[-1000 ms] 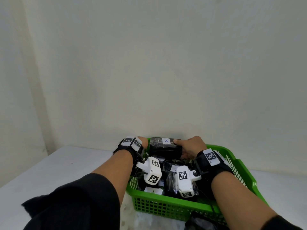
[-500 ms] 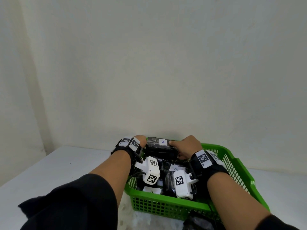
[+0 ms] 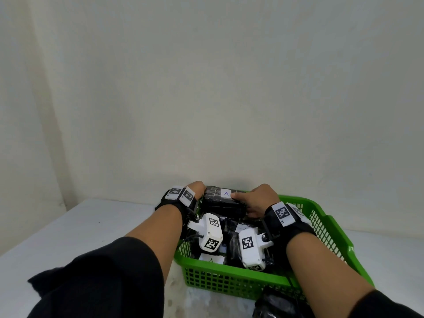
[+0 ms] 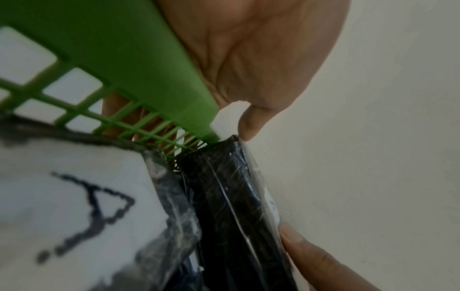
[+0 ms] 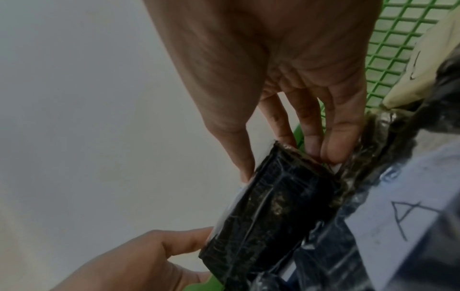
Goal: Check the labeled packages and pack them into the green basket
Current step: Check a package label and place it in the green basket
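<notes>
— What's over on the left side?

— The left hand (image 3: 195,188), at the far left corner of the green basket (image 3: 325,228). In the left wrist view its thumb (image 4: 248,126) comes down over the rim onto the top corner of a black wrapped package (image 3: 223,203), and the other fingers (image 4: 117,106) show through the mesh on the outside of the basket wall. So the hand straddles the rim. Whether those outer fingers press the wall, I cannot tell.

— And the package itself?

— It lies across the far end of the basket, raised above the other packages, with a white label marked A (image 3: 226,193) facing up. It is wrapped in clear film over black.

— What lies under it?

— More black packages (image 3: 234,243) in the basket, one with a white label (image 3: 212,258) near the front wall. The two wrist cameras hang over them.

— And on the right?

— The right hand (image 3: 258,199) grips the package's right end: thumb (image 5: 239,149) on the upper face beside the label, fingers (image 5: 333,141) pressed together against the end. Another black bundle (image 3: 275,305) sits on the white table (image 3: 80,226), just in front of the basket.
</notes>
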The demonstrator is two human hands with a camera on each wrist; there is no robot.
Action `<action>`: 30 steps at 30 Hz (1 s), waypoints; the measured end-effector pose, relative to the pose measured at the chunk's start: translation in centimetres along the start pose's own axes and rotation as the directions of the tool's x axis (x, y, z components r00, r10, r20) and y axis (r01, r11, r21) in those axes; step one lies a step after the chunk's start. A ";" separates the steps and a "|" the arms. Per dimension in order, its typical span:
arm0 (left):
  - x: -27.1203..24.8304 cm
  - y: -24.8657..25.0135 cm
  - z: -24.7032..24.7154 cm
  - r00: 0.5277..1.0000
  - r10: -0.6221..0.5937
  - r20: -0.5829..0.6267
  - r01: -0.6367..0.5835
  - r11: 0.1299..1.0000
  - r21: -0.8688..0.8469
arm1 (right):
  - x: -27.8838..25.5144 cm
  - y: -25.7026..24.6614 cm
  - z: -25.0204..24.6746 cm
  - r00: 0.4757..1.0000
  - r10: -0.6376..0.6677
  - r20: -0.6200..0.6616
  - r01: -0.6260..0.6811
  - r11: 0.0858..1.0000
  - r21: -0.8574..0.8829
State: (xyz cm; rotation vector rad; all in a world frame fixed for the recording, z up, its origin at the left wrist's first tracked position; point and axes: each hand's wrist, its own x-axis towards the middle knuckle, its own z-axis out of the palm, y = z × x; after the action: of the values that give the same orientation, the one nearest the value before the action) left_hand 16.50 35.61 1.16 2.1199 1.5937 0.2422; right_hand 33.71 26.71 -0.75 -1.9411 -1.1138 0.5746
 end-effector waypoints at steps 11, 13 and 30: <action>0.8 -0.9 0.7 0.995 0.100 0.019 -0.101 0.942 0.321 | -0.4 -0.1 0.3 0.998 0.048 0.043 -0.055 0.986 0.157; 0.9 -1.0 0.7 0.994 0.101 0.035 -0.107 0.932 0.347 | -0.5 -0.2 0.1 0.997 0.054 0.047 -0.061 0.984 0.167; 0.8 -1.0 -0.7 0.999 0.033 0.042 -0.048 0.913 0.404 | -0.7 -0.1 -2.0 0.998 0.062 0.010 -0.063 0.995 0.082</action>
State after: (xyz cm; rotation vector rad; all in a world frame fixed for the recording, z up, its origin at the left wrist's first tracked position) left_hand 15.59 36.74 1.20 2.4495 1.6955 -0.1269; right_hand 34.73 25.29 0.51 -1.9092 -1.0214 0.6523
